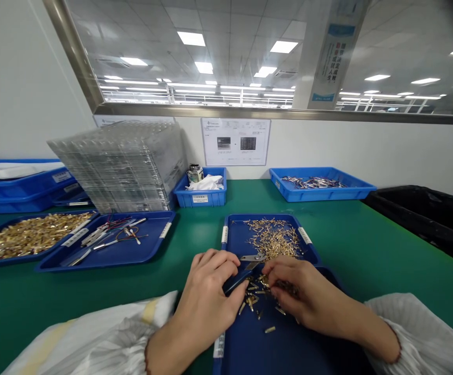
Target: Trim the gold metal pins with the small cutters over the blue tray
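My left hand (210, 286) is closed round the blue handles of a pair of pliers (235, 280), whose metal jaws point to the right. My right hand (308, 291) is curled, with thumb and fingertips drawn together beside the jaws. Small dark and brassy metal pieces (288, 287) show in the hollow of its fingers; what the fingertips pinch is too small to make out. Below both hands lies a blue tray (265, 354) with loose brass pieces (251, 300) scattered in it. Just beyond, another blue tray (236, 234) bears a heap of thin gold-coloured pins (275, 237).
On the left, a tray of wired parts and tools (132, 250) sits beside a tray of brass pieces (34, 234). Behind them rises a stack of clear plastic trays (132, 161). Blue bins (200, 198) (323, 194) stand along the wall; a black-lined bin (425, 219) is right.
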A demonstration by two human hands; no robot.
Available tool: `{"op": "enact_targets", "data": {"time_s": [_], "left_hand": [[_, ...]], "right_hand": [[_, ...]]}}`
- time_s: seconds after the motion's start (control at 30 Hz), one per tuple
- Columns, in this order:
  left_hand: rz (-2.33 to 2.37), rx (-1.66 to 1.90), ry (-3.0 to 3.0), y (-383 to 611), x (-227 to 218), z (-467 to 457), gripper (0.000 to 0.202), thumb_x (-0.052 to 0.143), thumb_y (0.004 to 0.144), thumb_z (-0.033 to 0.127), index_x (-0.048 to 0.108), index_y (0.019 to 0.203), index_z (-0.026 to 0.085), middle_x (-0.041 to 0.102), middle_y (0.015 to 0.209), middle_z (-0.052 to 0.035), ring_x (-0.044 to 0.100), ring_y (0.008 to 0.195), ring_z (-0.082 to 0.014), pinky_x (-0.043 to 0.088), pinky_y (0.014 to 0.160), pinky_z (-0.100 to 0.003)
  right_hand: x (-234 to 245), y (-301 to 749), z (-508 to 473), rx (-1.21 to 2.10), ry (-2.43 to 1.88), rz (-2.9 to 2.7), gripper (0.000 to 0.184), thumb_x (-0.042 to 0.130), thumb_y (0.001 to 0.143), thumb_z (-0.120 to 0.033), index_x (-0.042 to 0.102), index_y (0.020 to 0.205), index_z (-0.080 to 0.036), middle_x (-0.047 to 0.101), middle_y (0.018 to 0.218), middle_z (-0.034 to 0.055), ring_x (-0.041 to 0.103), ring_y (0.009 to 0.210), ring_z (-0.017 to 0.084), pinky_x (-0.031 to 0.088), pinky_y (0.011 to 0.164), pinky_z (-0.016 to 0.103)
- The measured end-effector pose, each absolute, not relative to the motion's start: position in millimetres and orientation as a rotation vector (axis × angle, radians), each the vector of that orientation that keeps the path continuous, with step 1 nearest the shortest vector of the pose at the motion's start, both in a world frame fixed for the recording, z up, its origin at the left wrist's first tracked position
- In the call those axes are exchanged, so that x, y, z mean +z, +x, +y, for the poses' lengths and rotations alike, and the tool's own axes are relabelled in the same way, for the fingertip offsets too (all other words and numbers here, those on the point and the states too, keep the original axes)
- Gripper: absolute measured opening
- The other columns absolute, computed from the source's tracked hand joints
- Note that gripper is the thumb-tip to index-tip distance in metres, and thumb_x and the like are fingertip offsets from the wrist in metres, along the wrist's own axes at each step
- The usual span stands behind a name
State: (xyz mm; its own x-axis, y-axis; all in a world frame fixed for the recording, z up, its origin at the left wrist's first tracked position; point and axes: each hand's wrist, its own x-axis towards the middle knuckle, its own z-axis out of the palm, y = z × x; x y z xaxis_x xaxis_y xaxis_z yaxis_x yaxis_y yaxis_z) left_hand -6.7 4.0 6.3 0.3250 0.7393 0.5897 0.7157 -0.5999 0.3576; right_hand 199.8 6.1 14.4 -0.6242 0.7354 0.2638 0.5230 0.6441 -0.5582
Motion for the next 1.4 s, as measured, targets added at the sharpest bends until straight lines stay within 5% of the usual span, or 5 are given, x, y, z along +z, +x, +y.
{"op": "enact_targets", "data": {"time_s": [0.13,0.5,0.7,0.9,1.4], "left_hand": [[1.35,1.089,2.533,-5,9,3,0.01,0.06,0.073,0.015,0.053,0.067,0.017,0.061,0.082,-0.0022,0.054,0.077,-0.0204,0.039,0.07,-0.039],[1.136,0.995,2.602,-5,9,-2,0.009,0.061,0.074,0.016,0.053,0.07,0.017,0.061,0.081,-0.002,0.052,0.08,-0.0209,0.037,0.077,-0.04],[1.113,0.974,2.671,-5,9,-3,0.005,0.059,0.077,0.017,0.056,0.073,0.017,0.061,0.083,-0.0034,0.049,0.08,-0.0213,0.036,0.075,-0.04],[1.175,0.924,2.679,-6,10,-5,0.004,0.056,0.079,0.018,0.056,0.074,0.017,0.06,0.082,-0.0031,0.048,0.076,-0.0202,0.036,0.071,-0.038],[1.008,1.172,2.719,-4,11,-4,0.004,0.058,0.078,0.017,0.059,0.074,0.016,0.062,0.082,-0.0046,0.051,0.08,-0.0217,0.039,0.071,-0.039]], "right_hand": [[16,200,10,0.646,-1.119,-2.232,0.012,0.044,0.086,-0.011,0.053,0.081,-0.018,0.055,0.065,-0.002,0.049,0.059,0.011,0.038,0.055,0.022],[7,202,15,0.539,-0.94,-2.246,0.031,0.037,0.086,-0.002,0.056,0.103,-0.02,0.057,0.091,0.0045,0.055,0.081,0.015,0.042,0.07,0.026],[5,202,15,0.512,-1.009,-2.238,0.032,0.041,0.085,-0.004,0.049,0.112,-0.021,0.058,0.084,0.002,0.055,0.073,0.015,0.042,0.066,0.026],[9,202,16,0.534,-1.01,-2.194,0.018,0.043,0.085,-0.005,0.056,0.081,-0.017,0.057,0.078,0.0023,0.054,0.073,0.014,0.041,0.065,0.025],[20,202,13,0.483,-1.024,-2.131,0.016,0.049,0.07,-0.003,0.052,0.063,-0.016,0.053,0.061,-0.0022,0.048,0.059,0.011,0.035,0.057,0.024]]}}
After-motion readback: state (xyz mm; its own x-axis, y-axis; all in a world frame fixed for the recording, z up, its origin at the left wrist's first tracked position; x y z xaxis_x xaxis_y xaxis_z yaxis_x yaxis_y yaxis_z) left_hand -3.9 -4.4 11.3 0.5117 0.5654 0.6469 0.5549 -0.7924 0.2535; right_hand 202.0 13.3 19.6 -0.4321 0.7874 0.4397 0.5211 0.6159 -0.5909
